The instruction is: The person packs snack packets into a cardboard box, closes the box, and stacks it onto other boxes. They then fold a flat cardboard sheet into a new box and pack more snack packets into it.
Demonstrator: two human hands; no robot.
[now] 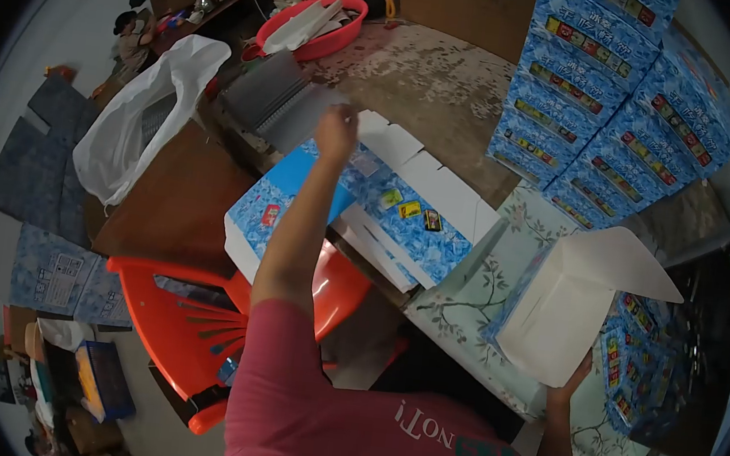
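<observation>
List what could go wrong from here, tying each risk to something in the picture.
The tall stack of blue boxes could topple if bumped.
The printed cardboard partly overlaps the orange chair in this view, so it might slide down if nudged.
The open white box, with the right hand at its near end, may bend if pressed hard.

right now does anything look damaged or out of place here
Yes: the brown surface beyond the printed carton sheet is mottled with pale patches, so it looks worn or stained; I can't tell which.
</observation>
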